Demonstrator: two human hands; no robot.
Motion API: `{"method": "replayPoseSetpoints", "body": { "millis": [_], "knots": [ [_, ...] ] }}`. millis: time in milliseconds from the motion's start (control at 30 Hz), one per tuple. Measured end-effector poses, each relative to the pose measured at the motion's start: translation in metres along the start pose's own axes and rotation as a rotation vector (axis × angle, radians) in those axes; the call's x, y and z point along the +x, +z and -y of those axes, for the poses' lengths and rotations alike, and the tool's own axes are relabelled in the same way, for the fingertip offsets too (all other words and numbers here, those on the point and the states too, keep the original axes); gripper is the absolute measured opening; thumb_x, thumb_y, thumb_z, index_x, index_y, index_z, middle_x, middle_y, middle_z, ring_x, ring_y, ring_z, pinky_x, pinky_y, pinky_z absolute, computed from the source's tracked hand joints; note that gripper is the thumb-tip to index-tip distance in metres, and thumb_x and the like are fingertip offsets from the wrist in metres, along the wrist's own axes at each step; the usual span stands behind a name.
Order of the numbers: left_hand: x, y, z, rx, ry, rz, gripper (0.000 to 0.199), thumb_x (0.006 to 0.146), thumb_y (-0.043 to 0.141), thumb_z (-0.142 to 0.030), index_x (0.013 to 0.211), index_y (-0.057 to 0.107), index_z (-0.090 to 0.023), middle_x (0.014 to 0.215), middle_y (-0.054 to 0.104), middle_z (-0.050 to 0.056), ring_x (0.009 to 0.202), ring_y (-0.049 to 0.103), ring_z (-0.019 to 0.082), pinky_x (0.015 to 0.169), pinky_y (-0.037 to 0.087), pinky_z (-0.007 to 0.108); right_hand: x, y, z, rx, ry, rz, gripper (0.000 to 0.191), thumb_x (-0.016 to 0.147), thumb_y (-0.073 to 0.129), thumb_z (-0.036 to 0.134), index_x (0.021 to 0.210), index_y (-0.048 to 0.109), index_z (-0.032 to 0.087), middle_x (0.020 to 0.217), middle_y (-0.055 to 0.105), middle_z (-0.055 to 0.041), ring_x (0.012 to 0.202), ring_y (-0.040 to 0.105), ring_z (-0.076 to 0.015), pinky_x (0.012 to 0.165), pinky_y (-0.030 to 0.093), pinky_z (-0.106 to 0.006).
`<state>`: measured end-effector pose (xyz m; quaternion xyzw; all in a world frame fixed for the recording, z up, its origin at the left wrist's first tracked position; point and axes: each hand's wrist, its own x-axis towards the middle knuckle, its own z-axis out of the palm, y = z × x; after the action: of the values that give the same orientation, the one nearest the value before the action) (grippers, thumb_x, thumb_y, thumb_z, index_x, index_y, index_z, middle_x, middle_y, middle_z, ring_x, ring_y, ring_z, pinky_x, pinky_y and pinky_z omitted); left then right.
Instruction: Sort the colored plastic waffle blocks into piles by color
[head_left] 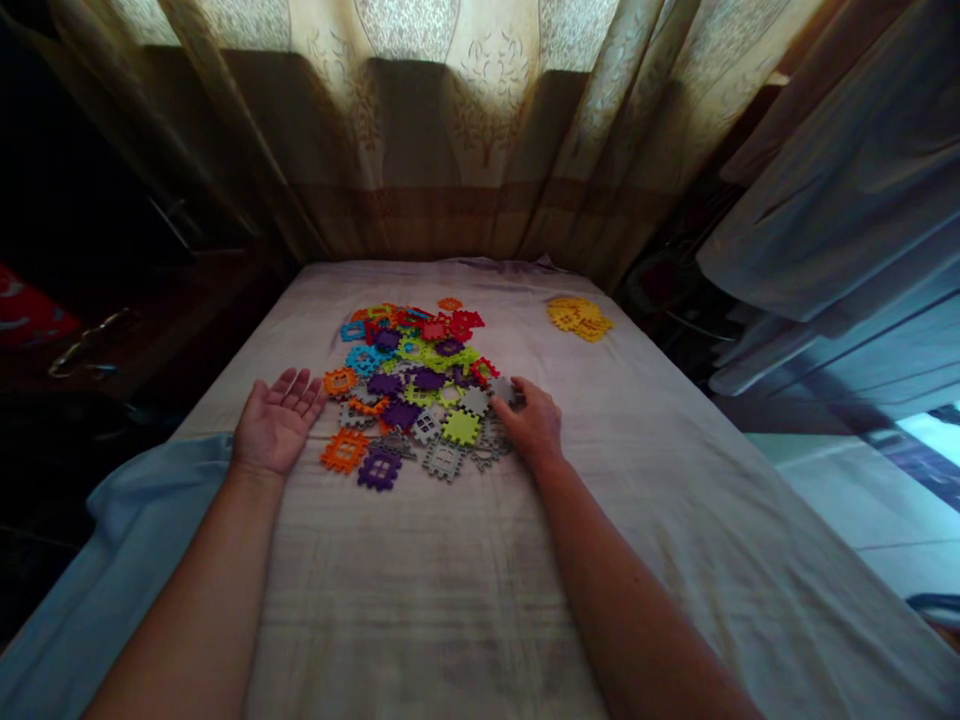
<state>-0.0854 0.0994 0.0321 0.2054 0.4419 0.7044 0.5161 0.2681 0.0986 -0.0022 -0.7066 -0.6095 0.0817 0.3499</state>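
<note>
A heap of flat, notched plastic building tiles in purple, lime, grey, orange, blue and red lies on the cloth-covered surface [450, 600]. At the heap's right side my right hand [534, 420] pinches a grey tile [503, 389] between thumb and fingers. My left hand [279, 425] rests palm up to the left of the heap, fingers stretched out and holding nothing. Its fingertips are close to an orange tile [340, 381]. Nearest to me are an orange window tile [344, 451], a purple window tile [379, 469] and a lime tile [460, 428].
A separate pile of yellow tiles [579, 317] lies at the far right of the surface. Patterned curtains [480, 130] hang behind. Pale cloth [840, 200] hangs at the right, and a light blue cloth [165, 510] lies along the left edge.
</note>
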Motion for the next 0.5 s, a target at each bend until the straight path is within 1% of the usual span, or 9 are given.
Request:
{"method": "replayPoseSetpoints", "body": {
  "millis": [133, 300, 433, 500],
  "knots": [
    [0.000, -0.003, -0.004, -0.063, -0.034, -0.043, 0.030, 0.093, 0.045, -0.041, 0.090, 0.068, -0.022, 0.107, 0.073, 0.008, 0.110, 0.066, 0.021, 0.093, 0.057, 0.039, 0.012, -0.007, -0.015, -0.062, 0.058, -0.029, 0.049, 0.079, 0.064, 0.044, 0.122, 0.064, 0.020, 0.114, 0.071, -0.0097, 0.105, 0.062, -0.0257, 0.094, 0.045, -0.039],
    [-0.002, -0.002, -0.004, -0.067, -0.037, -0.067, 0.029, 0.093, 0.043, -0.040, 0.089, 0.067, -0.023, 0.105, 0.073, 0.007, 0.110, 0.067, 0.020, 0.095, 0.056, 0.039, 0.021, -0.022, -0.033, -0.195, 0.161, -0.046, 0.046, 0.080, 0.063, 0.037, 0.123, 0.064, 0.020, 0.113, 0.071, -0.0111, 0.107, 0.060, -0.0279, 0.094, 0.043, -0.042],
    [-0.002, -0.003, -0.003, -0.041, -0.018, -0.065, 0.029, 0.093, 0.042, -0.040, 0.089, 0.067, -0.026, 0.107, 0.073, 0.006, 0.111, 0.066, 0.019, 0.096, 0.056, 0.039, 0.021, -0.023, -0.040, -0.215, 0.151, -0.042, 0.041, 0.079, 0.063, 0.035, 0.116, 0.068, 0.020, 0.116, 0.069, -0.0125, 0.110, 0.058, -0.0300, 0.097, 0.042, -0.045],
    [0.000, -0.005, -0.003, -0.021, -0.007, -0.051, 0.029, 0.092, 0.042, -0.041, 0.089, 0.066, -0.026, 0.108, 0.073, 0.006, 0.112, 0.065, 0.020, 0.096, 0.056, 0.039, 0.021, -0.022, -0.041, -0.201, 0.126, -0.066, 0.037, 0.079, 0.062, 0.034, 0.112, 0.070, 0.021, 0.118, 0.068, -0.0124, 0.112, 0.057, -0.0305, 0.097, 0.041, -0.046]
  ]
}}
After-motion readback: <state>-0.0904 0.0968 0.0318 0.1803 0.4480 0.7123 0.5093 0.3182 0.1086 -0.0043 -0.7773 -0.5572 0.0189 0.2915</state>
